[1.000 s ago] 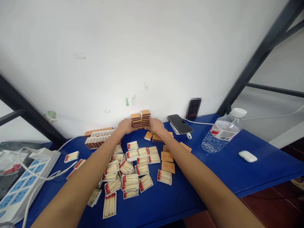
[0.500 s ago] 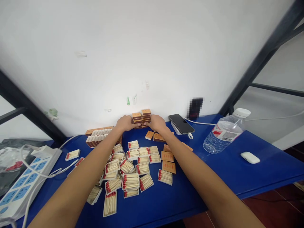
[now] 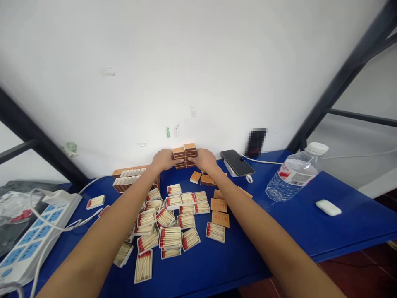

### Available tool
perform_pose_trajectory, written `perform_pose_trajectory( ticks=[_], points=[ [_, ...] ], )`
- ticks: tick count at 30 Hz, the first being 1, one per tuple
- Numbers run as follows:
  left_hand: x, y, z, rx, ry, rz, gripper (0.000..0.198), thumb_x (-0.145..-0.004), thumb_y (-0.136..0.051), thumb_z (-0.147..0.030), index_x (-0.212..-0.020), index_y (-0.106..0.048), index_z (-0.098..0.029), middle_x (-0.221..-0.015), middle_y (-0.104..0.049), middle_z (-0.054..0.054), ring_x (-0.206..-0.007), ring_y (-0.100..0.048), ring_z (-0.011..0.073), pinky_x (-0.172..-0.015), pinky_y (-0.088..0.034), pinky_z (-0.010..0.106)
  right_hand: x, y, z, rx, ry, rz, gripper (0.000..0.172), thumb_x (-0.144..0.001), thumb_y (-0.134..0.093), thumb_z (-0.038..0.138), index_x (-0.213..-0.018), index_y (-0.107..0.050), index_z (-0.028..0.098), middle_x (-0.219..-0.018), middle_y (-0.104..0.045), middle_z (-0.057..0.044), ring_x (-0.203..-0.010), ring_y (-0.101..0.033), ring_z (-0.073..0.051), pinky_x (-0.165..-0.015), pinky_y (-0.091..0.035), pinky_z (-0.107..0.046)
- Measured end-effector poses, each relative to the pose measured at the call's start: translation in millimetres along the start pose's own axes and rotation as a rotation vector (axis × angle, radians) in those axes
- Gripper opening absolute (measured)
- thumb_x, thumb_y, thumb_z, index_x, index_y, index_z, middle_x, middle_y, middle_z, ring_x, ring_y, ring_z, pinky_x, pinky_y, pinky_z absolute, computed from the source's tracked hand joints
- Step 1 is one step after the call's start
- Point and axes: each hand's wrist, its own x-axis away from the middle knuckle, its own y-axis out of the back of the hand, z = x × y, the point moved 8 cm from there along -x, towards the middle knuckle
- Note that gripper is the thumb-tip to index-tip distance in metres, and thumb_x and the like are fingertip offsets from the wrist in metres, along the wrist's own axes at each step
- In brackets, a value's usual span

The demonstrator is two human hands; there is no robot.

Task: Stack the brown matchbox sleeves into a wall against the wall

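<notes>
Both left hand (image 3: 163,159) and right hand (image 3: 204,159) clamp the stack of matchboxes (image 3: 185,155) at the back of the tabletop (image 3: 279,231), by the wall.
Uneven squeeze and it could buckle onto the open trays of matches (image 3: 169,238), I reckon. Print on boxes and water bottle (image 3: 293,176): too small to read.

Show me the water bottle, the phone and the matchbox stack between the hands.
water bottle (image 3: 293,178): head view, on its label.
phone (image 3: 237,161): head view, middle of its dark screen.
matchbox stack (image 3: 185,155): head view, front of the stacked boxes.
</notes>
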Motion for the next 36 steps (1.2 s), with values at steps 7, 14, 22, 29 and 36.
perform_pose_trajectory(
  ticks=[7,14,22,29,36],
  points=[
    [-1.3,-11.1,6.4,-0.010,0.011,0.050,0.060,-0.078,-0.062,-0.078,-0.084,-0.077,-0.021,-0.082,-0.077,0.011,-0.082,-0.072,0.0270,-0.065,-0.048,0.030,0.2,-1.4,1.3,0.016,0.018,0.051,0.042,-0.093,-0.068,0.053,-0.114,-0.071,0.017,-0.117,-0.076,-0.016,-0.108,-0.071,-0.031,-0.081,-0.052,-0.033],
    [-2.0,-29.2,10.9,0.050,-0.005,0.188,0.038,-0.077,-0.074,-0.059,-0.069,-0.073,-0.022,-0.076,-0.077,0.006,-0.078,-0.071,0.0219,-0.069,-0.051,0.028,1.8,-17.6,-2.5,0.037,-0.015,0.156,0.041,-0.085,-0.079,0.048,-0.115,-0.073,0.020,-0.118,-0.076,-0.016,-0.109,-0.072,-0.031,-0.083,-0.053,-0.032],
    [-4.0,-29.0,6.4,0.066,-0.035,0.164,0.027,-0.081,-0.073,-0.052,-0.081,-0.076,-0.024,-0.083,-0.079,0.004,-0.086,-0.073,0.0226,-0.074,-0.052,0.028,2.2,-22.6,-1.1,0.019,-0.002,0.170,0.034,-0.087,-0.077,0.040,-0.115,-0.074,0.021,-0.116,-0.077,-0.015,-0.109,-0.073,-0.031,-0.080,-0.054,-0.032],
    [-1.1,-8.4,7.4,-0.028,-0.005,0.058,0.056,-0.080,-0.062,-0.076,-0.082,-0.077,-0.022,-0.088,-0.078,0.011,-0.084,-0.073,0.0271,-0.071,-0.052,0.032,-0.4,-2.5,-3.5,0.016,-0.017,0.104,0.046,-0.091,-0.070,0.056,-0.114,-0.072,0.016,-0.116,-0.076,-0.017,-0.106,-0.072,-0.031,-0.078,-0.052,-0.033],
    [1.3,15.3,-7.1,-0.107,0.034,-0.061,0.074,-0.083,-0.050,-0.085,-0.094,-0.078,-0.018,-0.095,-0.076,0.017,-0.090,-0.072,0.0308,-0.074,-0.053,0.035,-3.3,17.8,-1.9,-0.006,0.008,-0.040,0.050,-0.098,-0.056,0.064,-0.102,-0.073,0.017,-0.106,-0.077,-0.015,-0.097,-0.071,-0.029,-0.074,-0.049,-0.033]
  ],
)
